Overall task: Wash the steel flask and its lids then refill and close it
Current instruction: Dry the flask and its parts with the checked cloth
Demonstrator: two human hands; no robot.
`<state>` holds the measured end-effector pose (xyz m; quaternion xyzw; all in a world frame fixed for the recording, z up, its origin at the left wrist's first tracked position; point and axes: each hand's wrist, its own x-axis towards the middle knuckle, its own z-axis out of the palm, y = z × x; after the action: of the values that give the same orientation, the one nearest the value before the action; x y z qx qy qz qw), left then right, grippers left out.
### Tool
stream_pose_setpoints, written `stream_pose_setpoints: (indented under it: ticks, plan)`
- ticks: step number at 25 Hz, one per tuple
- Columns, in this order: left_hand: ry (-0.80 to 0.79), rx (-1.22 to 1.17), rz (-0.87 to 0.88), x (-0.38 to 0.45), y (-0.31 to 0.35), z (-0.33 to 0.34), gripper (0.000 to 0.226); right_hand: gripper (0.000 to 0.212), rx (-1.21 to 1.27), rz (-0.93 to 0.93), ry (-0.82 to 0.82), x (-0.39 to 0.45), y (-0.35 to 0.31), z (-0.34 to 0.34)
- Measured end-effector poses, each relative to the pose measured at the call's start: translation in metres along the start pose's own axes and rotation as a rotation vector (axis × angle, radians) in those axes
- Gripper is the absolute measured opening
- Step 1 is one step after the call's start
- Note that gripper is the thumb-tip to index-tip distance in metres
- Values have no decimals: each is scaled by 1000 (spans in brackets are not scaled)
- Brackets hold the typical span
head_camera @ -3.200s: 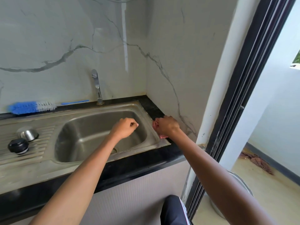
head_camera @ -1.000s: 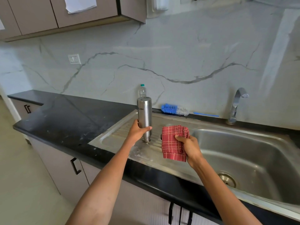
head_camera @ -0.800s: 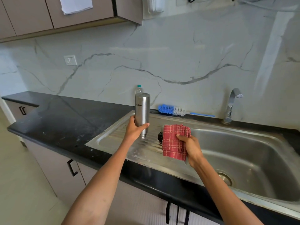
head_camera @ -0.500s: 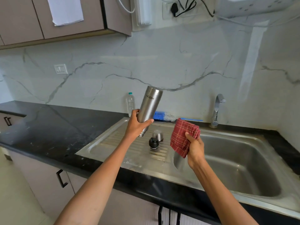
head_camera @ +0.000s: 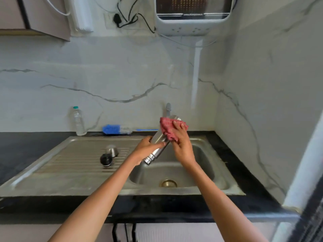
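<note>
the flask [head_camera: 158,151] is silver steel; the cloth [head_camera: 168,129] over it is red with a pale check. the brush [head_camera: 116,129] is blue, the counter [head_camera: 26,145] black, the wall [head_camera: 122,75] white with grey veins.

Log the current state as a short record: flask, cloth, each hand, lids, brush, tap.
flask: steel flask tilted over the sink basin, open threaded end lowest
cloth: red cloth wrapped on the flask's upper end
left hand: left hand grips the flask's middle
right hand: right hand presses the cloth to the flask
lids: steel cap and black stopper on the drainboard
brush: blue bottle brush behind the sink
tap: tap partly hidden, no water visible
</note>
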<state>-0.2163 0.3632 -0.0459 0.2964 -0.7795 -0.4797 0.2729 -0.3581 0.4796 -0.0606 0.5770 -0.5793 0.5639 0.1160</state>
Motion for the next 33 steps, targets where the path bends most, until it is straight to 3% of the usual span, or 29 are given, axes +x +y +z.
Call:
stream_pose_setpoints:
  ticks: [2,5,10,14,16,19,22,25,29,33]
  plan:
    - [-9,42,12,4,-1,7,55,59,-236,3,-165,-5,23,-9]
    - [14,127,46,6,6,10,64,70,-450,10,-256,-6,23,-25]
    - [59,346,133,-3,15,22,66,67,-680,88,-119,30,16,-30]
    - [175,566,252,-2,7,23,78,47,-786,-304,-84,20,17,-13]
    - [222,639,295,-4,4,20,85,46,-835,-395,-107,19,13,-11]
    - [227,836,437,-8,0,14,92,48,-890,-281,-24,40,13,-25]
    - [254,945,498,-8,-3,9,108,51,-880,-169,-66,49,15,-27]
    - [314,918,595,-10,-10,9,136,45,-780,-359,-136,31,14,-12]
    - [310,748,501,-14,-8,10,140,56,-859,-593,-180,2,29,-18]
    - [275,388,244,-14,5,26,131,63,-723,-257,30,1,24,-24]
